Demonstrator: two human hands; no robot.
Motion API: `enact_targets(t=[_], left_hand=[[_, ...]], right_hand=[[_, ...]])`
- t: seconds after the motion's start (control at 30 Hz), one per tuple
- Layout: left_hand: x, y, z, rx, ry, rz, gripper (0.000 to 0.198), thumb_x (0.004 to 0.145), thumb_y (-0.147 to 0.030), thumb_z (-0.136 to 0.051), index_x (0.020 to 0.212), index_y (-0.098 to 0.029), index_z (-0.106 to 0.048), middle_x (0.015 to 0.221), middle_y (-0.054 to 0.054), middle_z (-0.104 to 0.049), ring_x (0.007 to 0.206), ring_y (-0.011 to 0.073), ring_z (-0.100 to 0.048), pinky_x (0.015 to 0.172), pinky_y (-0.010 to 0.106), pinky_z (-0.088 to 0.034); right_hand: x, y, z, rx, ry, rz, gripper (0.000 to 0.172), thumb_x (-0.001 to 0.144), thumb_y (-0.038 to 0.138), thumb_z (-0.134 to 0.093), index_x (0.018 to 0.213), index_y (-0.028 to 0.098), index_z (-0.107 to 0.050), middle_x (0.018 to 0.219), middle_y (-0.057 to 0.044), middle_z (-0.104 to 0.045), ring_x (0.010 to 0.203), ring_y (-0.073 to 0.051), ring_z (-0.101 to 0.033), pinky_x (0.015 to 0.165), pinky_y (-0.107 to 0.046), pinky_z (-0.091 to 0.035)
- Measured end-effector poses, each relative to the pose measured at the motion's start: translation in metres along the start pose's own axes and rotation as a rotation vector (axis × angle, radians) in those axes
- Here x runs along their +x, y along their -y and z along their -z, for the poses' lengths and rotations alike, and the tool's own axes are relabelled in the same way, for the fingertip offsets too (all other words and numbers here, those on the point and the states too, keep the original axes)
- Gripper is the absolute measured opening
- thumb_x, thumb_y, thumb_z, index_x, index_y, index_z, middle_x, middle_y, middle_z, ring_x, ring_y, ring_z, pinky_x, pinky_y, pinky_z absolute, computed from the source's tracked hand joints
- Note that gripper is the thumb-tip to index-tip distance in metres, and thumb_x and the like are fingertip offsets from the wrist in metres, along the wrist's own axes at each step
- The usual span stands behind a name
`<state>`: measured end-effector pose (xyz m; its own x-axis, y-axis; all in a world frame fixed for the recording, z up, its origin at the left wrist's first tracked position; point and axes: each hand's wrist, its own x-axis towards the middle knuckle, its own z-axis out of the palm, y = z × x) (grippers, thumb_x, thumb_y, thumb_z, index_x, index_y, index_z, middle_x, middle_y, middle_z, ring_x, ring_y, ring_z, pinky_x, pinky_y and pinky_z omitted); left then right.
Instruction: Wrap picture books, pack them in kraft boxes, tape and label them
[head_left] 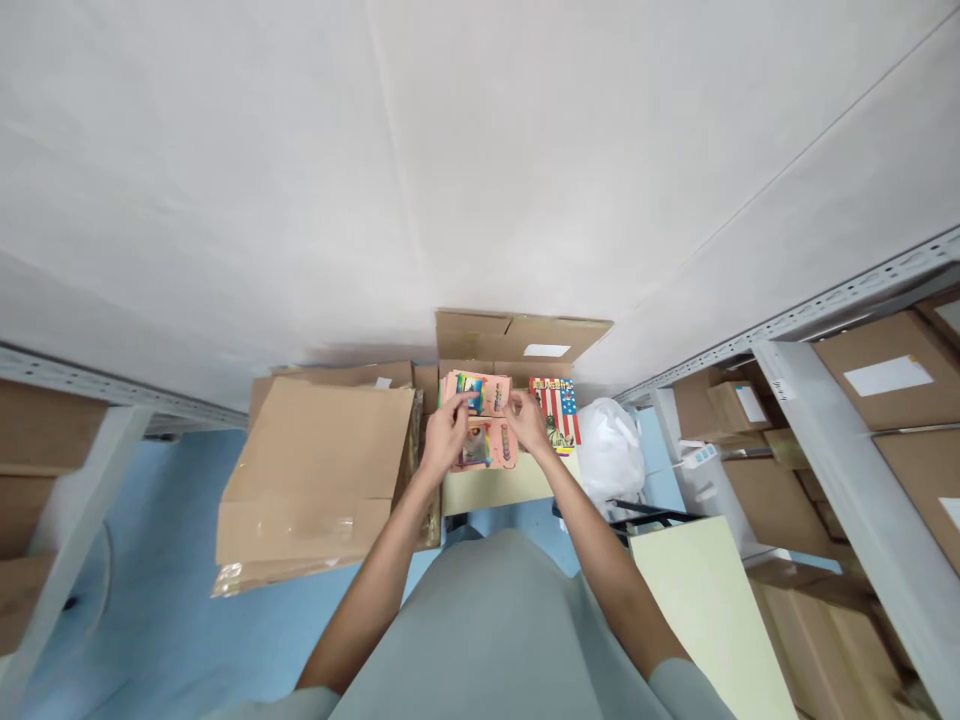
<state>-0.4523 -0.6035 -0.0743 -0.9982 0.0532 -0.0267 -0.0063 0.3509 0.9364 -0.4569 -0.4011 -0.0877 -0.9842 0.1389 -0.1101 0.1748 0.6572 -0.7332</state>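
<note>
Pink booklets (493, 400) in two rows on bench (496, 492), centre of frame. Left hand (446, 434) at left side, fingers stretched over upper row; right hand (529, 426) at right edge, fingers bent inward; cannot tell whether either pinches paper. Opposed hands probably steady booklets. Flag-covered book (555, 410) just right, likely for easy reach.

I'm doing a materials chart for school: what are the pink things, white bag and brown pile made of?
Pink things: probably paper or card, with colourful printing; they look thin and flat, but a plastic coating is possible.
White bag: likely thin plastic, since it looks crinkly and slightly shiny.
Brown pile: cardboard, it seems, mostly dull, with flat, stiff-looking sheets and fold lines.
</note>
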Motion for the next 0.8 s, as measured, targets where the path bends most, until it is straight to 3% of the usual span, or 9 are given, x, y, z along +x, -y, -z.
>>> enact_targets(t=[0.07, 0.13, 0.2, 0.37, 0.47, 0.57, 0.67, 0.8], left_hand=[[0.023, 0.005, -0.001, 0.13, -0.059, -0.047, 0.052, 0.099, -0.028, -0.052, 0.145, -0.013, -0.071, 0.125, 0.017, -0.079, 0.118, 0.0339, -0.074, 0.107, 0.046, -0.057], [0.04, 0.017, -0.005, 0.224, -0.066, -0.084, 0.062, 0.093, -0.021, -0.056, 0.153, -0.008, -0.062, 0.154, 0.024, -0.064, 0.148, 0.0398, -0.057, 0.125, 0.054, -0.045], [0.05, 0.03, -0.01, 0.265, -0.01, -0.091, 0.067, 0.089, -0.018, -0.056, 0.156, -0.005, -0.057, 0.167, 0.025, -0.053, 0.16, 0.0411, -0.044, 0.133, 0.058, -0.035], [0.055, 0.049, -0.02, 0.28, 0.045, -0.115, 0.061, 0.093, -0.019, -0.055, 0.153, -0.01, -0.059, 0.171, 0.023, -0.049, 0.167, 0.0428, -0.033, 0.136, 0.064, -0.031], [0.055, 0.046, -0.022, 0.303, 0.042, -0.153, 0.057, 0.093, -0.021, -0.057, 0.149, -0.012, -0.063, 0.168, 0.022, -0.053, 0.168, 0.0463, -0.026, 0.135, 0.07, -0.026], [0.057, 0.036, -0.027, 0.348, 0.036, -0.186, 0.054, 0.094, -0.021, -0.057, 0.147, -0.014, -0.066, 0.163, 0.021, -0.058, 0.169, 0.0479, -0.022, 0.135, 0.073, -0.021], [0.059, 0.027, -0.033, 0.341, 0.04, -0.202, 0.052, 0.095, -0.021, -0.056, 0.146, -0.015, -0.066, 0.16, 0.019, -0.061, 0.166, 0.0463, -0.031, 0.134, 0.071, -0.025], [0.064, 0.013, -0.039, 0.262, 0.066, -0.232, 0.05, 0.097, -0.023, -0.054, 0.144, -0.015, -0.066, 0.154, 0.019, -0.066, 0.154, 0.0419, -0.05, 0.131, 0.064, -0.035]], right_hand=[[0.01, 0.007, -0.003, -0.058, 0.022, -0.011, 0.016, 0.099, 0.024, -0.063, 0.109, 0.021, -0.075, 0.113, -0.01, -0.079, 0.108, -0.026, -0.072, 0.097, -0.035, -0.055], [0.017, 0.01, -0.006, -0.104, 0.046, -0.042, 0.015, 0.098, 0.022, -0.062, 0.108, 0.02, -0.075, 0.111, -0.011, -0.079, 0.103, -0.027, -0.072, 0.092, -0.035, -0.055], [0.021, 0.012, -0.009, -0.11, 0.058, -0.064, 0.017, 0.098, 0.02, -0.062, 0.11, 0.019, -0.075, 0.111, -0.011, -0.08, 0.101, -0.027, -0.073, 0.09, -0.034, -0.055], [0.025, 0.012, -0.012, -0.002, 0.025, -0.109, 0.022, 0.096, 0.024, -0.067, 0.116, 0.021, -0.076, 0.112, -0.009, -0.082, 0.099, -0.026, -0.075, 0.091, -0.035, -0.057], [0.026, 0.011, -0.011, 0.123, -0.013, -0.156, 0.025, 0.095, 0.027, -0.069, 0.118, 0.023, -0.078, 0.109, -0.006, -0.084, 0.099, -0.025, -0.077, 0.095, -0.035, -0.059], [0.024, 0.011, -0.008, 0.217, -0.088, -0.183, 0.034, 0.092, 0.018, -0.065, 0.123, 0.024, -0.078, 0.113, -0.004, -0.086, 0.107, -0.023, -0.079, 0.1, -0.035, -0.059], [0.02, 0.013, -0.003, 0.298, -0.158, -0.196, 0.043, 0.089, 0.013, -0.063, 0.128, 0.025, -0.079, 0.118, -0.005, -0.086, 0.105, -0.025, -0.081, 0.098, -0.038, -0.062], [0.017, 0.017, 0.021, 0.452, -0.31, -0.146, 0.044, 0.091, 0.025, -0.071, 0.134, 0.023, -0.078, 0.127, -0.009, -0.084, 0.117, -0.028, -0.079, 0.109, -0.045, -0.059]])
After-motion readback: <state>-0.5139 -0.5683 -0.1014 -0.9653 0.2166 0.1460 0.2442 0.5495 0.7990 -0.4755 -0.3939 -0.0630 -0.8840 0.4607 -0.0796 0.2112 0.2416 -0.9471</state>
